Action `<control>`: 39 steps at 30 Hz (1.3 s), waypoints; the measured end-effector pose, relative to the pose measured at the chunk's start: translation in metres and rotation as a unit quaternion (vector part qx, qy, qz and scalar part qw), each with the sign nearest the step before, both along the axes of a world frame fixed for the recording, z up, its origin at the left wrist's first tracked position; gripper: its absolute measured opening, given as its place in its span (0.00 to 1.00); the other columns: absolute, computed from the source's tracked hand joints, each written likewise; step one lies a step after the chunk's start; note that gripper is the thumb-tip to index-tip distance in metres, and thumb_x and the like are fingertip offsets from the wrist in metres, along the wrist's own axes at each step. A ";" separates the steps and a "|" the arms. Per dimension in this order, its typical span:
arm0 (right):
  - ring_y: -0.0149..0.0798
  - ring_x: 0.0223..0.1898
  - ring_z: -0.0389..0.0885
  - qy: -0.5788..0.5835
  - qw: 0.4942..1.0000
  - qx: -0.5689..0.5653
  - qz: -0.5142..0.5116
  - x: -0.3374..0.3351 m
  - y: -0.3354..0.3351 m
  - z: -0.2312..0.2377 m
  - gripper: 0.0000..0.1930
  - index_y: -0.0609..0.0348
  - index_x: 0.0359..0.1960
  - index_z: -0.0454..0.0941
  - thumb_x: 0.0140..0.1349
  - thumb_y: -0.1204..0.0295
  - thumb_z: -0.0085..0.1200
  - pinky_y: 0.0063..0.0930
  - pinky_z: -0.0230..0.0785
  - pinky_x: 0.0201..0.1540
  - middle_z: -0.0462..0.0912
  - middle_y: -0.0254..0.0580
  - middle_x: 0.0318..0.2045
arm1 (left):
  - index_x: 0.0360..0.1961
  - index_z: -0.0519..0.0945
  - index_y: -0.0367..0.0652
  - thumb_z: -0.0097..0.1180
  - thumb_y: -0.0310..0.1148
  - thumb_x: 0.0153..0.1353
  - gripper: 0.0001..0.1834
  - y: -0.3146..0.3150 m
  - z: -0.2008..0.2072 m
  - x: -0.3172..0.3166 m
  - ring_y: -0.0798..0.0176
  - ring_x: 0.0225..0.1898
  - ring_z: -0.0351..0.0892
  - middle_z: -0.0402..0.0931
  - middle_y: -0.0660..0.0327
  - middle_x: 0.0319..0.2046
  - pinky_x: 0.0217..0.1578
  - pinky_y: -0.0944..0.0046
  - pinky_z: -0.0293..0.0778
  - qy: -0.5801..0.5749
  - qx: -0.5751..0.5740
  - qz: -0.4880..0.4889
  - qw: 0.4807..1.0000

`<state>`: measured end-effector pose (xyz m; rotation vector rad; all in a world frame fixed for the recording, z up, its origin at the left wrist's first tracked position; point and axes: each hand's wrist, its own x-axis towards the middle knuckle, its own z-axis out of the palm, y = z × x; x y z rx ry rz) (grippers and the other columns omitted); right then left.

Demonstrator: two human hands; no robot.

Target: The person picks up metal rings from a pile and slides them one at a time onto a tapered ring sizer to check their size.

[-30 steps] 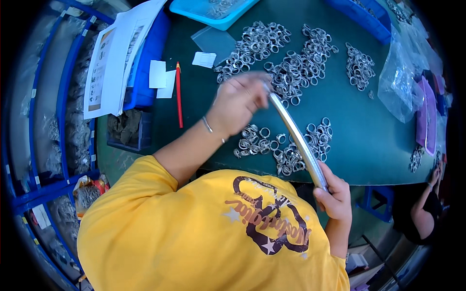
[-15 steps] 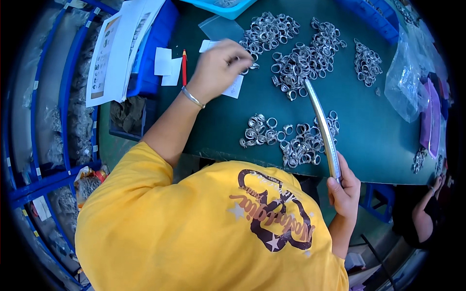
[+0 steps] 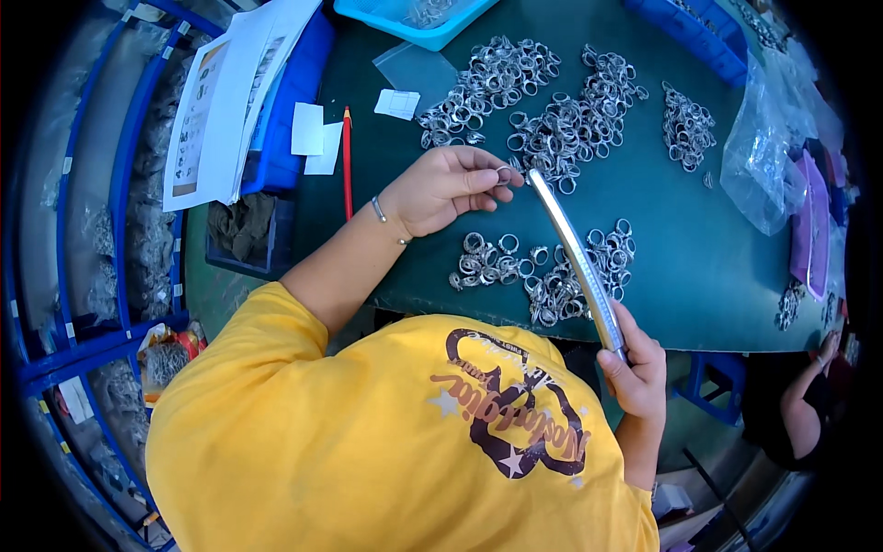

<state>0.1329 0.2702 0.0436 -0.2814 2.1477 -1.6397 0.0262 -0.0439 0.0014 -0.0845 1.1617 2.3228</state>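
Pinched between the thumb and fingers of my left hand [image 3: 443,191] is a small silver ring [image 3: 503,172]. It sits just left of the tip of a long tapered metal ring-sizing stick [image 3: 572,241]; I cannot tell whether they touch. My right hand [image 3: 636,363] grips the stick's thick lower end, so the stick slants up and to the left. Loose silver rings lie heaped on the green tabletop [image 3: 405,267]: an upper-left pile [image 3: 501,78], a middle pile [image 3: 579,124], and a lower pile [image 3: 575,281] beneath the stick. A smaller cluster [image 3: 483,260] lies below my left hand.
Another ring pile [image 3: 687,127] lies to the right, near a clear plastic bag [image 3: 768,152] and a purple tray [image 3: 809,225]. Blue bins [image 3: 694,37] and a light-blue basket [image 3: 432,37] stand along the back. A red pencil [image 3: 348,164] and paper slips [image 3: 322,147] lie left. Someone's arm [image 3: 802,414] shows at right.
My left hand has come down and right from the upper-left pile, and a ring now shows in its fingers. The stick's tip has swung left and slightly down with my right hand.
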 end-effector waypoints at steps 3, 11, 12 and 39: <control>0.26 0.30 0.76 0.007 1.000 0.002 0.018 -0.002 -0.006 0.001 0.26 0.66 0.56 0.64 0.53 0.77 0.54 0.18 0.66 0.36 0.79 0.42 0.34 | 0.43 0.74 0.34 0.51 0.22 0.57 0.12 0.002 -0.008 0.000 0.70 0.35 0.75 0.74 0.55 0.40 0.36 0.74 0.73 0.023 0.075 0.007 0.997; 0.39 0.32 0.80 0.078 0.994 0.022 0.075 -0.016 -0.028 0.004 0.27 0.63 0.56 0.64 0.51 0.80 0.54 0.24 0.68 0.38 0.78 0.53 0.33 | 0.34 0.79 0.35 0.65 0.19 0.39 0.16 0.036 0.004 0.024 0.68 0.31 0.75 0.73 0.59 0.34 0.33 0.73 0.73 0.097 -0.087 -0.093 0.987; 0.40 0.34 0.81 0.067 0.994 0.030 0.080 -0.017 -0.028 0.006 0.27 0.63 0.56 0.64 0.51 0.80 0.54 0.24 0.68 0.39 0.78 0.54 0.34 | 0.34 0.79 0.35 0.65 0.19 0.40 0.16 0.036 0.005 0.023 0.68 0.32 0.75 0.73 0.59 0.34 0.33 0.73 0.73 0.107 -0.089 -0.095 0.986; 0.19 0.09 0.59 -0.137 0.946 -0.203 -0.211 0.013 0.008 -0.005 0.29 0.69 0.60 0.55 0.57 0.78 0.50 0.11 0.51 0.11 0.67 0.31 0.15 | 0.35 0.77 0.37 0.61 0.19 0.45 0.13 0.050 0.003 -0.019 0.65 0.28 0.75 0.70 0.58 0.35 0.32 0.70 0.73 0.497 -0.501 0.033 0.708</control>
